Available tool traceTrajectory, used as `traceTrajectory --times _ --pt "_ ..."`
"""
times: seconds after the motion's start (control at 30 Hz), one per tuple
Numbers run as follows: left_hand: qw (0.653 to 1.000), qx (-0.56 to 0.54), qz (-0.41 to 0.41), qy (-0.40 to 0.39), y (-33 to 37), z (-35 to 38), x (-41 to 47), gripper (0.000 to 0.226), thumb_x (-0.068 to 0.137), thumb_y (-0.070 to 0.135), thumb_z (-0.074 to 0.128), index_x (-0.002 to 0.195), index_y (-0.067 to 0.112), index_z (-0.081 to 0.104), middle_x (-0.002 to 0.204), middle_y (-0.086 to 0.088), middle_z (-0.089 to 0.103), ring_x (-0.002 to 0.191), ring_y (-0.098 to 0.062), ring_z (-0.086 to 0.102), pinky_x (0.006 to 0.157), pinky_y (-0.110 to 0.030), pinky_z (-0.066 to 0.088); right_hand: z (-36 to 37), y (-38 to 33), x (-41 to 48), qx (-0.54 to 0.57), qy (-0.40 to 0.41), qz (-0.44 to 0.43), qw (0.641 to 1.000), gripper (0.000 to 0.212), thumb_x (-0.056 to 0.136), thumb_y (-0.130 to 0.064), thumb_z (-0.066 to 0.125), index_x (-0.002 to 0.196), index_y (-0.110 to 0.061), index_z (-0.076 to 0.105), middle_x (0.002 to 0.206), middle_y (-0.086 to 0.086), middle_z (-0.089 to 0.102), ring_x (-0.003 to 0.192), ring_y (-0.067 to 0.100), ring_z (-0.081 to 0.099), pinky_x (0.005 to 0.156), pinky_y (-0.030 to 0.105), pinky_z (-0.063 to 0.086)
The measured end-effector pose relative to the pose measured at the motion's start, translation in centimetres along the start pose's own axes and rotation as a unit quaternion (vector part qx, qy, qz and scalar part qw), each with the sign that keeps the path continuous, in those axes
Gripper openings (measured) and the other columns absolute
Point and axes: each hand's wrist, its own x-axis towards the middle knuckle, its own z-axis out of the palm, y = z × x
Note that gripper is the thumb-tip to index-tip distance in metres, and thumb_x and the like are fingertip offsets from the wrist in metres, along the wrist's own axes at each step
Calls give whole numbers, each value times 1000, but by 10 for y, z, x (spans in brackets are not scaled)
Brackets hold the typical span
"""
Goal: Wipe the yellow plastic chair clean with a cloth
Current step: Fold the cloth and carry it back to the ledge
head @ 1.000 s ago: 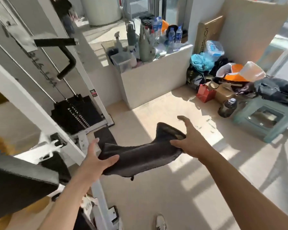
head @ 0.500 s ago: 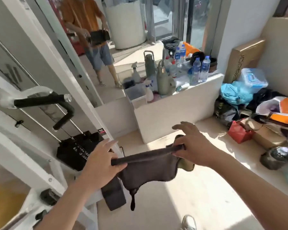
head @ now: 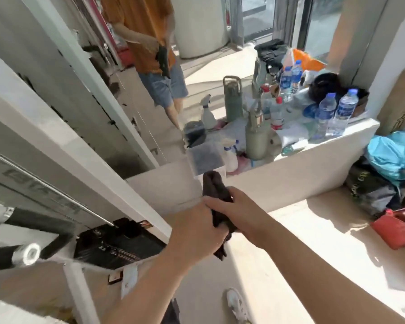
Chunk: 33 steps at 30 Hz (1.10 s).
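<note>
Gathers the formerly stretched, limp dark grey fabric cloth into an upright wad before the low white ledge, clutching it in curled fingers of left hand and right hand; likely handles light, soft, unslippery, best taken mid-bundle; shows no yellow plastic chair.

water bottles, spray bottle, red bag

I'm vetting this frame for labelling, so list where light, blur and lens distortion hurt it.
Head view: hard sunlight bleaches the floor and throws sharp shadows. Head view, left edge: the black handle is motion-smeared. Head view: the wide-angle lens slants the white post. The dark cloth, gripped by left hand and right hand, is near featureless.
</note>
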Motion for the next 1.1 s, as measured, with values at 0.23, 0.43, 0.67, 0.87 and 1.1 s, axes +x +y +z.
traceTrajectory --times 0.23,0.43,0.67,0.87,1.1 --pt "929 -356 -45 -90 -53 -9 101 46 88 11 63 125 37 54 114 7 58 97 -3 57 79 -11 46 -27 -47 128 -99 9 7 995 21 87 -4 55 101 -10 69 91 17 70 76 23 65 72 32 54" --pt "853 -486 -138 -128 -112 14 201 60 76 4 73 130 20 52 128 7 61 112 -7 58 83 -14 49 -60 -101 240 -146 -176 45 972 24 89 -6 55 104 -16 73 98 11 75 84 23 70 72 28 57" --pt "673 -661 -332 10 -123 66 289 26 91 12 63 116 9 62 107 -14 72 98 -30 69 80 -40 57 -74 -112 389 -340 -266 75 899 53 78 -8 75 127 -17 56 124 8 64 104 30 65 93 42 54" --pt "664 -621 -406 91 -145 119 354 32 84 7 68 110 23 56 105 -10 70 95 -29 69 78 -39 58 -53 -87 481 -568 -154 -103 802 60 86 -15 62 142 -26 43 135 4 54 115 26 53 87 27 42" --pt "926 -113 -327 150 -144 160 367 47 83 16 62 128 26 53 122 -1 52 108 -22 49 94 -31 46 -51 -33 457 -746 -177 -237 596 51 91 -28 52 141 -23 38 138 7 44 116 29 49 89 37 43"
